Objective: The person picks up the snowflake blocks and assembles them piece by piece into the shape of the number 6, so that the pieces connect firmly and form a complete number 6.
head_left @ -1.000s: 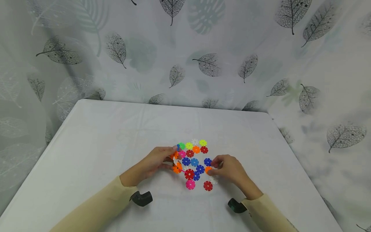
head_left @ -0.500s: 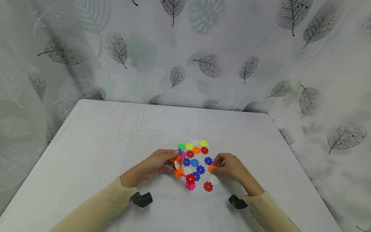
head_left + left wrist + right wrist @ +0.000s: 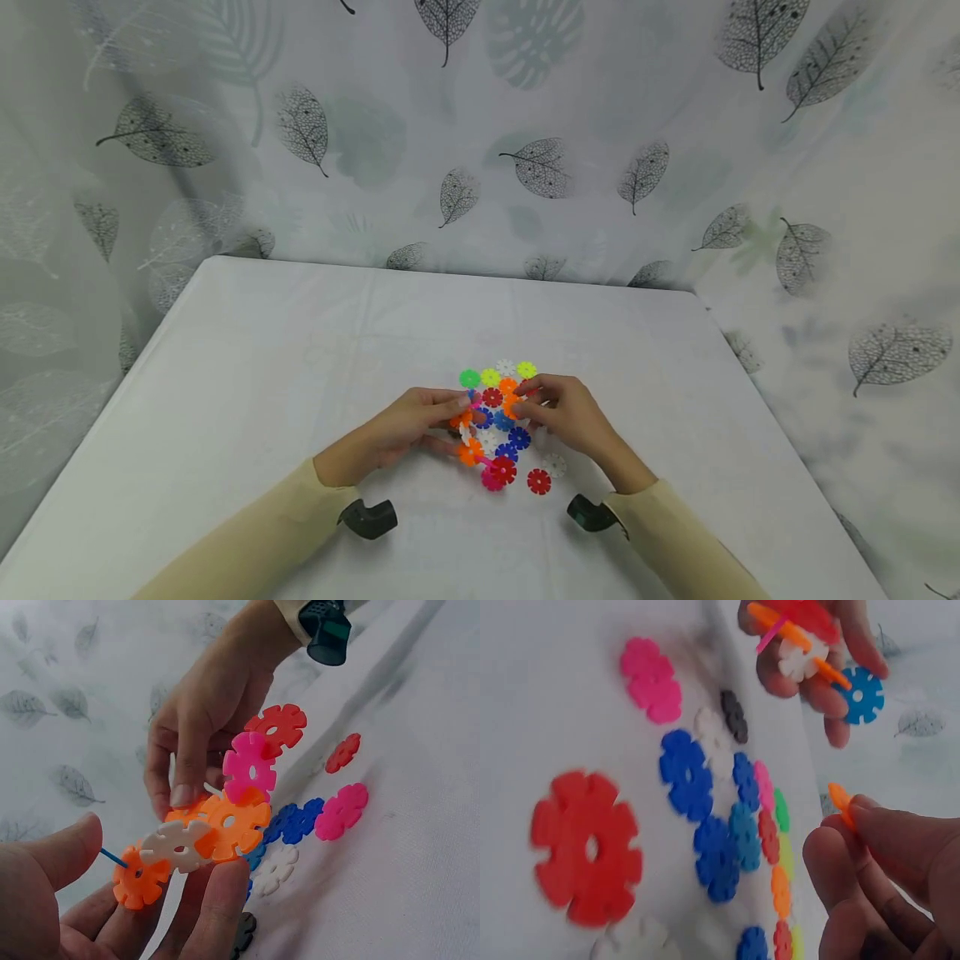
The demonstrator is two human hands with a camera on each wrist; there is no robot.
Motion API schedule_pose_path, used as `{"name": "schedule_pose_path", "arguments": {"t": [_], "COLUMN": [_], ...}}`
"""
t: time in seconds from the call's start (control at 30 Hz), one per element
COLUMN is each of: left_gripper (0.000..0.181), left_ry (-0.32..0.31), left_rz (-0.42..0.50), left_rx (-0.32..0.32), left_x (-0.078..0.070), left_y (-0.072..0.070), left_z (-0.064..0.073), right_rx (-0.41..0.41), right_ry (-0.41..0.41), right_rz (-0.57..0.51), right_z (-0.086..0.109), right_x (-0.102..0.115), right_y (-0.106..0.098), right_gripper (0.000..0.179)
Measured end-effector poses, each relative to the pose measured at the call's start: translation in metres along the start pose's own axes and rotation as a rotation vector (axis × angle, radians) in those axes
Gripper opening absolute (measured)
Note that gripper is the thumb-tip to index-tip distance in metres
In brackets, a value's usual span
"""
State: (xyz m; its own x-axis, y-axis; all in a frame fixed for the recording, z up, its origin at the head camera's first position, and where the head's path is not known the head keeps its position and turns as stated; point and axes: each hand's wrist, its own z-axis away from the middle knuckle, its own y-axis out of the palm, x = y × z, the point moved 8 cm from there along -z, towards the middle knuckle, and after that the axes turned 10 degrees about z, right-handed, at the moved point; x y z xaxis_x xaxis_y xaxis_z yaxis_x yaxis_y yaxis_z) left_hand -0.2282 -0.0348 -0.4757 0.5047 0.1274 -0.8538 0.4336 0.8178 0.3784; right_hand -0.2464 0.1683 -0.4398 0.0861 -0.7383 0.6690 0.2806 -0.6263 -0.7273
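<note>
My left hand (image 3: 408,425) holds a chain of interlocked flower-shaped plastic discs. In the left wrist view the chain runs from a blue disc (image 3: 112,857) seen edge-on, through an orange disc (image 3: 139,879), a white disc (image 3: 169,846) and another orange disc (image 3: 238,825), to a pink disc (image 3: 251,766) and a red disc (image 3: 283,724) at its far end. My right hand (image 3: 573,417) pinches a single orange disc (image 3: 841,797) between thumb and fingers, close to the chain. From the left wrist, that disc is partly hidden behind the chain.
Loose discs of several colours lie flat below the hands on the white tabletop (image 3: 300,333). Nearest the front are a red disc (image 3: 538,482) and a white disc (image 3: 554,466). A green disc (image 3: 469,378) lies toward the back. Leaf-patterned cloth (image 3: 375,167) hangs behind the table.
My right hand has picked the orange disc up from the right of the pile and carried it left, toward the chain. The chain in my left hand has shifted slightly right and toward me.
</note>
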Motion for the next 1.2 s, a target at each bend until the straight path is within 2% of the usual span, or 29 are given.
{"name": "schedule_pose_path", "arguments": {"t": [0.23, 0.6, 0.93, 1.2], "left_gripper": [0.053, 0.05, 0.051, 0.052], "left_ry": [-0.003, 0.03, 0.02, 0.036], "left_rz": [0.019, -0.009, -0.029, -0.012], "left_rx": [0.001, 0.031, 0.008, 0.013], "left_x": [0.001, 0.0, 0.0, -0.002], "left_y": [0.001, 0.005, 0.006, 0.007], "left_z": [-0.001, 0.0, -0.001, 0.001], "right_rx": [0.016, -0.042, -0.063, -0.091], "right_ry": [-0.074, -0.08, -0.065, -0.101], "right_rz": [-0.097, -0.16, -0.198, -0.18], "right_z": [-0.006, -0.01, -0.011, -0.007], "right_x": [0.019, 0.031, 0.037, 0.047], "right_y": [0.002, 0.0, 0.001, 0.003], "right_gripper": [0.028, 0.022, 0.024, 0.018]}}
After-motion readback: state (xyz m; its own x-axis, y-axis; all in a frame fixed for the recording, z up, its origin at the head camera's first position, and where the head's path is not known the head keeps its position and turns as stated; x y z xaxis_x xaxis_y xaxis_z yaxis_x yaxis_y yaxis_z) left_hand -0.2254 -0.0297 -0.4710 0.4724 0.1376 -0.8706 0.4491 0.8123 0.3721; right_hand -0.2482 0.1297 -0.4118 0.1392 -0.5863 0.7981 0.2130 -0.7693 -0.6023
